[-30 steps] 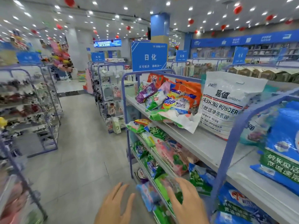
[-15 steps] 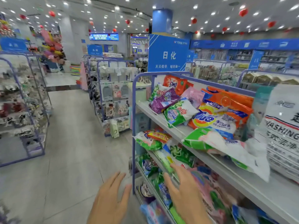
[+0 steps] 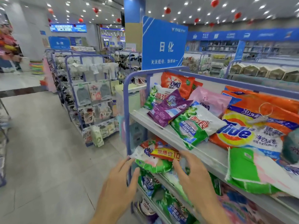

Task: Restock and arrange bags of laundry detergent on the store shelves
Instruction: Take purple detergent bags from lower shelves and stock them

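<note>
Right now both hands are up at the near end of the rack, beside its blue post (image 3: 126,113) and just under the top shelf (image 3: 208,152). A detergent bag (image 3: 155,160) in green and white with a red and yellow price banner lies there, its corner sticking out past the post. The left hand (image 3: 119,180) has its grip apart, fingers spread and nearly straight, with the tips at the bag's left edge. The right hand (image 3: 192,173) is likewise spread wide, its fingertips at the bag's right side under the banner. Neither hand is closed round the bag, and I cannot tell whether the tips actually touch it. On the top shelf an OMO bag (image 3: 176,84) leans at the back, with a purple bag (image 3: 168,107), a green bag (image 3: 194,125), a pink bag (image 3: 210,99) and a large Tide bag (image 3: 252,126) piled loosely in front of and beside it. A blue sign (image 3: 163,44) stands above the rack.
</note>
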### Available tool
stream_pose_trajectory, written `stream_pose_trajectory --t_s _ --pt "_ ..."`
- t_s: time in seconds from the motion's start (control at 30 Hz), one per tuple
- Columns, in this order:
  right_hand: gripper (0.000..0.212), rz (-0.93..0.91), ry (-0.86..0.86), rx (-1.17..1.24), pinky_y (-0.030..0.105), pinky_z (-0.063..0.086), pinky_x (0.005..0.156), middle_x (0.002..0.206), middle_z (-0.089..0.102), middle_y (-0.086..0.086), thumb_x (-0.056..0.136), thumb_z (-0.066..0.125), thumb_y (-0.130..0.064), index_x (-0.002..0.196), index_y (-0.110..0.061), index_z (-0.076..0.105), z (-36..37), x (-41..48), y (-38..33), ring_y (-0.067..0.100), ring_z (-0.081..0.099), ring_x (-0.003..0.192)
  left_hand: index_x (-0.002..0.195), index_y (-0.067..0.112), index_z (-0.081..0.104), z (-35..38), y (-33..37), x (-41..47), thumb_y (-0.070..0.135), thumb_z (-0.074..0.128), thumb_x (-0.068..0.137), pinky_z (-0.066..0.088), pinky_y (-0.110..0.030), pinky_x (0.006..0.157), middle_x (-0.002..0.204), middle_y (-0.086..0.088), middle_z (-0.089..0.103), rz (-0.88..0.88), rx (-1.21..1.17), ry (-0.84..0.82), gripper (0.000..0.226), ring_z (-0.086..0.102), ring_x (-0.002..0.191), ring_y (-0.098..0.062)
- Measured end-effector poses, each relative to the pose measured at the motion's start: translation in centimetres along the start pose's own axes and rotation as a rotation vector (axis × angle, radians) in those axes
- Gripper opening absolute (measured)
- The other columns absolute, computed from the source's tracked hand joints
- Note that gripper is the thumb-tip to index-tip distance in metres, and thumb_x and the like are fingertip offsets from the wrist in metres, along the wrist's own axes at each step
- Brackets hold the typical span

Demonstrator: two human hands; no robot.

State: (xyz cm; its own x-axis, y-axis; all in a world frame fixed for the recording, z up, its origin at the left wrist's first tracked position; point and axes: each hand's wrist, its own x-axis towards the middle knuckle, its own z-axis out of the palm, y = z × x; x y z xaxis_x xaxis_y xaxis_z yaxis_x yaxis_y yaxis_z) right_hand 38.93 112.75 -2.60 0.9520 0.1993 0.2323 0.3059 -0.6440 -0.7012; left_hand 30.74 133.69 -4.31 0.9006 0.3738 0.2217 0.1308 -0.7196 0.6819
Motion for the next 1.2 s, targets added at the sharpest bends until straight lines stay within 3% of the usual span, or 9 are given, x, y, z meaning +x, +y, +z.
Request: stream_pose_trajectory --t_s 0.17,0.3,0.5,0.67,0.77,0.93,1.07,1.13,1.2 --pt "0.047 0.009 0.071 0.008 0.022 0.03 0.11 0.14 0.046 -0.022 0.1 0.051 -0.053 0.144 -0.036 0.048 2.4 7.0 -1.5 -0.004 0.037 0.131 0.149 0.035 0.045 0.1 -1.9 9.5 0.053 0.041 0.101 0.021 -0.014 0.113 0.155 0.02 0.038 0.088 0.044 -0.022 0.052 0.031 0.143 0.002" --pt "0.049 0.04 0.141 0.012 0.021 0.027 0.11 0.145 0.048 -0.016 0.101 0.053 -0.048 0.147 -0.031 0.048 4.3 12.2 -2.7 0.001 0.038 0.133 0.149 0.032 0.046 0.4 -2.8 16.7 0.055 0.04 0.099 0.029 -0.028 0.121 0.157 0.017 0.039 0.161 0.055 -0.041 0.055 0.031 0.146 -0.004" --pt "0.054 0.186 0.219 -0.008 0.033 0.039 0.109 0.142 0.049 -0.016 0.1 0.05 -0.055 0.148 -0.03 0.042 6.0 18.5 -3.2 0.007 0.044 0.134 0.146 0.025 0.051 1.9 -1.3 27.2 0.045 0.05 0.101 0.029 -0.031 0.121 0.152 0.009 0.049 0.293 -0.068 -0.066 0.049 0.039 0.143 -0.009" --pt "0.035 0.34 0.27 0.006 0.035 0.05 0.095 0.127 0.06 -0.018 0.099 0.05 -0.058 0.128 -0.038 0.049 7.7 22.5 -3.7 0.007 0.058 0.112 0.148 0.018 0.047 4.2 0.6 35.0 0.043 0.052 0.102 0.029 -0.024 0.112 0.15 0.003 0.051 0.388 -0.111 -0.202 0.052 0.043 0.139 -0.014" --pt "0.025 0.434 0.347 0.007 0.037 0.054 0.088 0.113 0.064 -0.018 0.098 0.054 -0.056 0.118 -0.041 0.051 8.6 24.7 -4.1 0.006 0.062 0.098 0.15 0.016 0.043 5.7 1.2 38.4 0.043 0.051 0.103 0.03 -0.019 0.097 0.148 -0.001 0.052 0.369 -0.139 -0.362 0.055 0.047 0.134 -0.018" --pt "0.07 0.611 0.408 0.066 0.042 0.055 0.093 0.12 0.061 -0.009 0.073 0.069 -0.07 0.129 -0.036 0.047 11.5 27.4 -3.9 0.018 0.064 0.108 0.133 0.021 0.056 8.2 0.5 42.1 0.044 0.059 0.099 0.043 -0.026 0.084 0.12 0.001 0.065 0.323 -0.246 -0.44 0.042 0.06 0.104 -0.012" --pt "0.069 0.67 0.458 0.178 0.035 0.055 0.087 0.121 0.061 -0.004 0.074 0.089 -0.039 0.127 -0.026 0.047 12.4 28.9 -4.4 0.014 0.065 0.103 0.111 0.026 0.058 9.8 -0.2 43.9 0.055 0.062 0.093 0.056 -0.038 0.077 0.092 0.003 0.07 0.19 -0.312 -0.531 0.033 0.069 0.083 -0.016" --pt "0.061 0.676 0.491 0.304 0.019 0.051 0.071 0.107 0.066 -0.012 0.072 0.092 -0.026 0.116 -0.029 0.05 11.9 29.1 -5.0 0.001 0.065 0.089 0.097 0.026 0.063 10.3 -0.2 44.4 0.049 0.067 0.092 0.058 -0.042 0.079 0.088 0.001 0.073 0.152 -0.46 -0.546 0.024 0.072 0.084 -0.021" --pt "0.057 0.68 0.521 0.467 0.02 0.054 0.071 0.1 0.072 -0.014 0.068 0.094 -0.02 0.112 -0.025 0.058 11.4 29.0 -5.7 0.003 0.07 0.084 0.085 0.026 0.065 9.8 0.2 44.1 0.038 0.066 0.096 0.055 -0.036 0.075 0.082 0.006 0.073 0.182 -0.586 -0.486 0.017 0.071 0.083 -0.017"
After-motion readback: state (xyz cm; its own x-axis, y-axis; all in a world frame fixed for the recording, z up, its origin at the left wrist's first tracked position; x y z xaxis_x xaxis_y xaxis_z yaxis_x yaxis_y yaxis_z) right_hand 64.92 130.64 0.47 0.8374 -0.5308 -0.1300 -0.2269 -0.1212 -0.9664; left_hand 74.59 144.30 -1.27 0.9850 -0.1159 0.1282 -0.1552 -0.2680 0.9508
